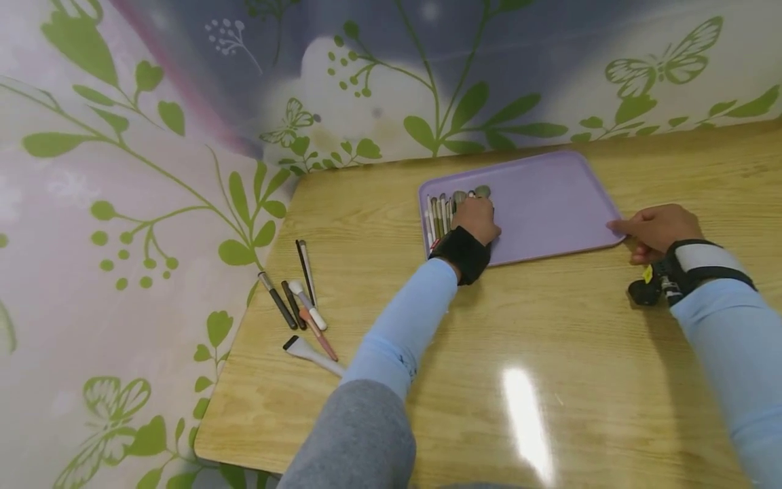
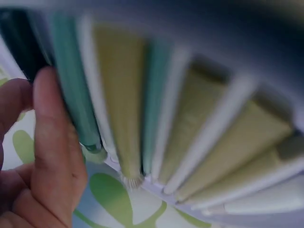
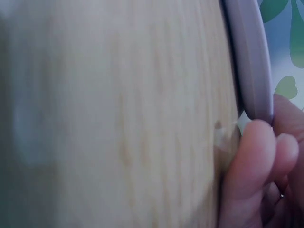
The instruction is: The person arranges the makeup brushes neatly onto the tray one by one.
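A lilac tray [image 1: 544, 204] lies on the wooden table, with a row of makeup brushes [image 1: 441, 214] side by side along its left part. My left hand [image 1: 476, 217] is over the right end of that row. In the left wrist view its thumb and fingers pinch a dark green makeup brush [image 2: 21, 45], next to a lighter green brush [image 2: 73, 85]. My right hand [image 1: 660, 227] grips the tray's near right corner between thumb and fingers, as the right wrist view shows at the tray's rim [image 3: 254, 61].
More brushes lie loose on the table's left side: a dark one [image 1: 277, 302], a pink-handled one [image 1: 320, 336] and a white flat-headed one [image 1: 311, 353] among them. A patterned wall covering [image 1: 366, 122] borders the table [image 1: 550, 326] behind and at the left.
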`<state>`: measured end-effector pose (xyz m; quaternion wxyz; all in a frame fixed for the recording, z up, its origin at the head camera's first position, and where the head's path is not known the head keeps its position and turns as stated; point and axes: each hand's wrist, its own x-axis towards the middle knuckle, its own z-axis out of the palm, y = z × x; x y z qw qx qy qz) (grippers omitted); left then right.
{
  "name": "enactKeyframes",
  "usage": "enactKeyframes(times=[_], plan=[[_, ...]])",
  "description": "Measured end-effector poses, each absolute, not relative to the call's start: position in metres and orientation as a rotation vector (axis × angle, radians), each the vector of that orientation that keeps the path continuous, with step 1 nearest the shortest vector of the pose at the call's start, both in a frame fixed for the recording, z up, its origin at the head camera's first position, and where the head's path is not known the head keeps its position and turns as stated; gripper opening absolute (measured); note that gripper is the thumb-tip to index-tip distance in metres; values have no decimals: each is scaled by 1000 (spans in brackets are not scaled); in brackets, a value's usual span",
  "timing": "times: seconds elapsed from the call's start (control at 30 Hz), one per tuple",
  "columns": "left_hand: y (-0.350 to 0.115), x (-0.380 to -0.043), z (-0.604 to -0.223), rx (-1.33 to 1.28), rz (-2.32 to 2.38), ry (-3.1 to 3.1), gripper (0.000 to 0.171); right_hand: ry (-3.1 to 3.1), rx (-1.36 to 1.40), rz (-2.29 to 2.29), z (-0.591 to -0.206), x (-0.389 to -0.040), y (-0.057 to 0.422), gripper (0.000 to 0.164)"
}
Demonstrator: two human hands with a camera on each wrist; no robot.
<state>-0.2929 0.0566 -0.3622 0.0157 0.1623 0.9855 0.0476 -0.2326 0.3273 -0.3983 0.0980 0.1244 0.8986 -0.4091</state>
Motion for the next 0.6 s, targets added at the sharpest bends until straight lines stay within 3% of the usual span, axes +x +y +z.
enactKeyframes(times=[0.2,0.33,0.47,0.6], plan=[[55,-293,-363,410,126,3031,14,2658,377,-1194,-398,-232,328,52],[41,-291,-359,411,167,3037,28,2663,391,-1202,-397,-232,326,53],[0,-289,-349,391,274,3081,30,2661,396,-1209,-397,-233,324,53],[-70,-291,-342,153,345,3186,42,2675,390,-1195,-398,-234,324,56]])
